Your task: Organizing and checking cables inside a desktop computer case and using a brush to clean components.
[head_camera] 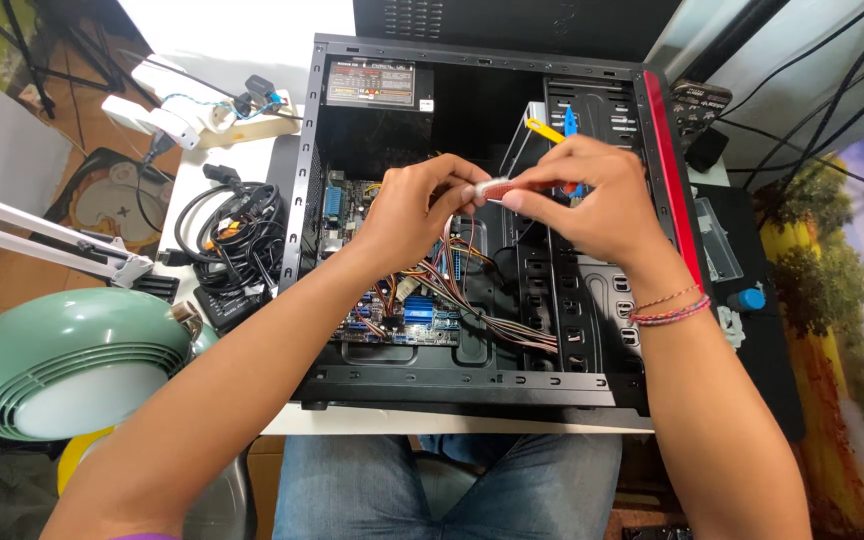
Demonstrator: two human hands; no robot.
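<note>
Your right hand (597,195) pinches a small red-and-silver object (495,188) by its end, fingers curled tight. Your left hand (412,210) is closed loosely, fingertips (464,193) meeting the same object from the other side. Both hands hover over the open computer case (472,385) lying on the worktop (192,175), forearms converging from below. Your hands hide most of the object, so its kind is unclear. The wiring bundle (482,315) lies beneath.
</note>
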